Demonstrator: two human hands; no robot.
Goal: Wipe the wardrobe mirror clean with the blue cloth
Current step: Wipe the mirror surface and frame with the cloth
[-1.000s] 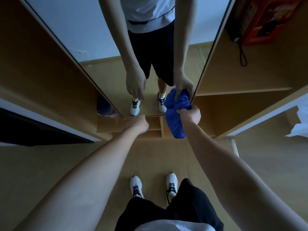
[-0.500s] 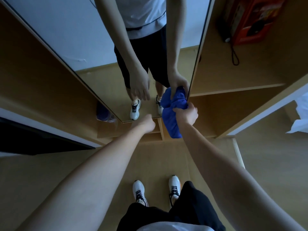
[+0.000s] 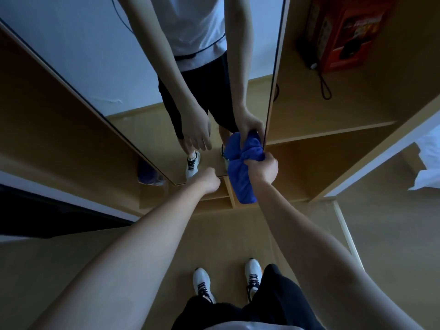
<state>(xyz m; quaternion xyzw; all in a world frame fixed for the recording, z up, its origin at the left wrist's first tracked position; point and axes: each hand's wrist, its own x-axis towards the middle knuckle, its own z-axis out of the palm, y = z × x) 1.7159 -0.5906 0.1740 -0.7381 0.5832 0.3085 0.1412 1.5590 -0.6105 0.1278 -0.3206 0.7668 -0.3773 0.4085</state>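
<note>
Here, seen from the head view:

- Right hand (image 3: 263, 168): fingers curled tight round a bunched blue cloth (image 3: 241, 177), pressed against the wardrobe mirror (image 3: 114, 75) at its lower right corner, just beside the dark right edge of the glass. Upper part of the cloth wadded in the fist and touching the glass; lower part hanging loose below the mirror's bottom edge, in front of the small wooden shelf compartments (image 3: 221, 195).
- Left hand (image 3: 210, 181): held out near the mirror's bottom edge, left of the cloth and apart from it, gripping nothing. From behind, knuckles only; in the reflection, fingers hanging loosely curled, thumb free. Contact with the glass: cannot tell.
- Mirror: tall panel between two wooden wardrobe sides, reflecting a white shirt, dark shorts, both arms and white trainers. Faint smear visible on the glass at lower left, over the reflected wall.
- Open wardrobe section (image 3: 333, 129) right of the mirror: one shelf board, with a red box (image 3: 345, 39) standing at the upper back and a dark object with a looped cord (image 3: 325, 88) beside it.
- Floor (image 3: 392, 234): light wood, with the person's own white trainers (image 3: 202, 283) at bottom centre.
- White fabric (image 3: 428, 172) at the far right edge.
</note>
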